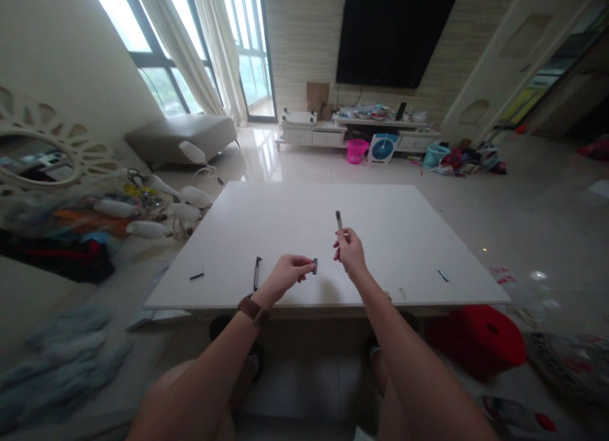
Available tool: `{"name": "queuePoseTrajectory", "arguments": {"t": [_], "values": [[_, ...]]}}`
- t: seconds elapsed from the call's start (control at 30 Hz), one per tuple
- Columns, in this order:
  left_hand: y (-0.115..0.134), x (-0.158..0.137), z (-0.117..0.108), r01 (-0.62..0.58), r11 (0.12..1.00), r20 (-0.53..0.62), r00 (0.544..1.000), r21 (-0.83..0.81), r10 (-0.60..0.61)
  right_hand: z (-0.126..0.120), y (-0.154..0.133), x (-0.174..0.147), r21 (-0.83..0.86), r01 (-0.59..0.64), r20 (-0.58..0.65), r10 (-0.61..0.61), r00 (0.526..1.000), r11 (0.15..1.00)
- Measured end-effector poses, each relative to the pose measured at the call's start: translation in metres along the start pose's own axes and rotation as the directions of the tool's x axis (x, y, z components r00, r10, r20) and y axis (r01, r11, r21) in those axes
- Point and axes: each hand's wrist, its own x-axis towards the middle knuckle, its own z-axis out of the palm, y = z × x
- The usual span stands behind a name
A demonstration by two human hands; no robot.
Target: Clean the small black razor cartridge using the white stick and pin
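Observation:
My left hand [288,276] pinches a small dark-green and black rectangular piece [314,266] between thumb and fingers, above the front middle of the white table [295,216]. My right hand [351,250] is closed around a slim pen-like stick [339,220], held upright with its dark end pointing up and away from me. The two held things are apart. Left of my left hand lies a thin black tool [257,274] with a wider head, its exact kind unclear. A short dark bar [196,276] lies further left, and another small dark piece [443,275] at the right.
A small clear item [402,293] lies near the table's front edge. A red stool [485,339] stands close to the front right corner. White lamp arms [183,206] crowd the left edge. Beyond the table are a pink basket [356,151] and a box fan [382,148].

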Motion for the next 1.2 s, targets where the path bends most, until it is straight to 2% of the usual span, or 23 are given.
{"name": "queuePoseTrajectory", "arguments": {"t": [0.07, 0.13, 0.2, 0.37, 0.43, 0.53, 0.6, 0.7, 0.73, 0.8, 0.87, 0.9, 1.0, 1.03, 1.07, 1.13, 1.2], "values": [[-0.001, 0.003, -0.002, -0.004, 0.995, -0.061, 0.998, -0.101, -0.002, 0.002, -0.002, -0.012, -0.148, 0.114, 0.093, -0.101, 0.99, 0.982], [-0.001, 0.006, -0.004, 0.007, 0.976, -0.107, 0.994, -0.217, -0.031, 0.001, -0.006, -0.023, -0.311, 0.235, 0.169, -0.189, 0.967, 0.921], [0.0, 0.009, -0.006, 0.016, 0.951, -0.132, 0.99, -0.309, -0.059, -0.005, -0.009, -0.031, -0.434, 0.306, 0.227, -0.226, 0.947, 0.848], [0.001, 0.012, -0.008, 0.017, 0.927, -0.142, 0.987, -0.375, -0.075, -0.02, -0.007, -0.035, -0.578, 0.461, 0.358, -0.299, 0.885, 0.673], [0.001, 0.013, -0.008, 0.014, 0.936, -0.157, 0.985, -0.351, -0.074, -0.025, -0.006, -0.032, -0.651, 0.442, 0.304, -0.322, 0.897, 0.617], [0.0, 0.012, -0.006, 0.025, 0.947, -0.159, 0.984, -0.319, -0.079, -0.031, -0.008, -0.029, -0.707, 0.32, 0.151, -0.308, 0.939, 0.63], [0.0, 0.011, -0.005, 0.032, 0.952, -0.153, 0.985, -0.306, -0.082, -0.033, -0.01, -0.031, -0.679, 0.351, 0.212, -0.286, 0.935, 0.645], [-0.001, 0.011, -0.003, 0.013, 0.962, -0.157, 0.986, -0.272, -0.058, -0.032, -0.013, -0.035, -0.647, 0.486, 0.418, -0.26, 0.871, 0.587], [-0.001, 0.011, -0.003, 0.006, 0.965, -0.158, 0.986, -0.261, -0.048, -0.032, -0.014, -0.036, -0.672, 0.487, 0.427, -0.245, 0.871, 0.558], [-0.002, 0.011, -0.003, -0.001, 0.97, -0.16, 0.986, -0.241, -0.038, -0.034, -0.016, -0.035, -0.754, 0.406, 0.334, -0.231, 0.914, 0.517], [-0.003, 0.012, -0.004, -0.001, 0.973, -0.165, 0.986, -0.231, -0.038, -0.036, -0.019, -0.033, -0.78, 0.335, 0.236, -0.248, 0.94, 0.528], [-0.003, 0.012, -0.005, -0.001, 0.975, -0.165, 0.986, -0.224, -0.037, -0.037, -0.019, -0.032, -0.759, 0.356, 0.247, -0.265, 0.932, 0.546], [-0.002, 0.011, -0.006, -0.003, 0.98, -0.147, 0.989, -0.197, -0.027, -0.036, -0.019, -0.033, -0.642, 0.523, 0.432, -0.299, 0.851, 0.561], [-0.001, 0.011, -0.007, -0.007, 0.983, -0.141, 0.99, -0.183, -0.019, -0.036, -0.018, -0.033, -0.639, 0.534, 0.453, -0.29, 0.843, 0.554], [-0.001, 0.01, -0.007, -0.012, 0.985, -0.137, 0.99, -0.171, -0.012, -0.035, -0.016, -0.031, -0.663, 0.507, 0.429, -0.275, 0.86, 0.551], [0.001, 0.01, -0.007, -0.02, 0.987, -0.14, 0.99, -0.159, -0.002, -0.036, -0.014, -0.026, -0.726, 0.369, 0.263, -0.261, 0.929, 0.58], [0.002, 0.009, -0.006, -0.017, 0.987, -0.145, 0.989, -0.162, -0.007, -0.037, -0.013, -0.021, -0.679, 0.275, 0.101, -0.285, 0.953, 0.68]]}}
